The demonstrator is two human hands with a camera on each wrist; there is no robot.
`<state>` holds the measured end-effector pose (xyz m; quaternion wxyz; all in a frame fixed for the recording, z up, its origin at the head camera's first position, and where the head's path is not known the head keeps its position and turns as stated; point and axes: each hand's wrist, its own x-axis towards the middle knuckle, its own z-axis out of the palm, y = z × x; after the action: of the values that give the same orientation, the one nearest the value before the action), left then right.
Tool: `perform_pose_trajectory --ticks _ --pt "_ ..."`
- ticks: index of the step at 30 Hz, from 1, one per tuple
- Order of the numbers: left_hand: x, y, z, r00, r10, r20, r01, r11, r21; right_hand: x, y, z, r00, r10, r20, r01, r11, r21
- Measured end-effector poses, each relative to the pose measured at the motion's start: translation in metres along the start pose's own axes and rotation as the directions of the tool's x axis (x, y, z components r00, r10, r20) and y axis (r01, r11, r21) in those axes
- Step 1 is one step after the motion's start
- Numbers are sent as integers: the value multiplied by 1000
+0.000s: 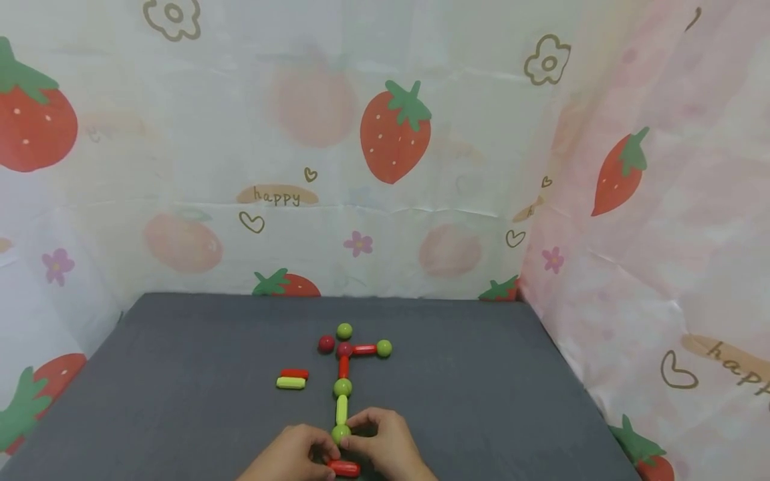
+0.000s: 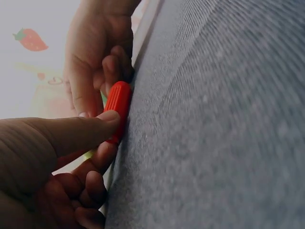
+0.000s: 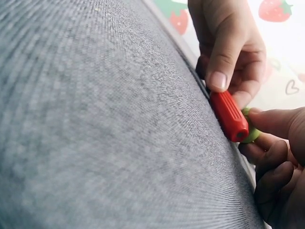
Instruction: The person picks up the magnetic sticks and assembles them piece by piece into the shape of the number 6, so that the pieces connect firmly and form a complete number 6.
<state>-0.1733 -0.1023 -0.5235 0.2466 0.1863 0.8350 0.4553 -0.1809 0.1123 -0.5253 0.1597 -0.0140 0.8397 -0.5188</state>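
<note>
My left hand (image 1: 296, 454) pinches a red rod (image 1: 345, 468) by its left end, between thumb and fingers; the ridged side of the rod shows in both wrist views. Just beyond the rod, my right hand (image 1: 388, 442) holds a green ball (image 1: 341, 434) between thumb and fingertips. From that ball a yellow-green rod (image 1: 341, 410) runs away from me to a second green ball (image 1: 343, 387). Farther along, an upright red rod (image 1: 343, 367) leads to a dark red ball (image 1: 345, 350). A sideways red rod (image 1: 364, 349) joins it to a green ball (image 1: 384, 348) on the right.
Left of the joined pieces lie a loose red rod (image 1: 295, 373) and a loose yellow-green rod (image 1: 291, 383), side by side. A red ball (image 1: 326, 344) and a green ball (image 1: 345, 331) sit near the far end. Patterned cloth (image 1: 385, 234) borders the grey table (image 1: 180, 401).
</note>
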Motion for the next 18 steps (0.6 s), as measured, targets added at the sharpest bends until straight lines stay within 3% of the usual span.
perform_pose_trajectory --ticks 7,12,15,18 --pt "-1 3 -1 1000 -10 -21 9 1000 -19 1 -1 -1 1000 13 -4 -13 1000 -7" --pt "-4 -1 -4 1000 -11 -13 9 992 -122 2 3 -1 1000 -12 0 12 1000 7" --pt "-5 -6 -7 999 -19 -40 12 983 -182 2 4 -1 1000 -23 9 23 999 22" --pt "-2 -10 -9 995 -35 -89 19 983 -181 2 5 -1 999 -29 14 29 999 35"
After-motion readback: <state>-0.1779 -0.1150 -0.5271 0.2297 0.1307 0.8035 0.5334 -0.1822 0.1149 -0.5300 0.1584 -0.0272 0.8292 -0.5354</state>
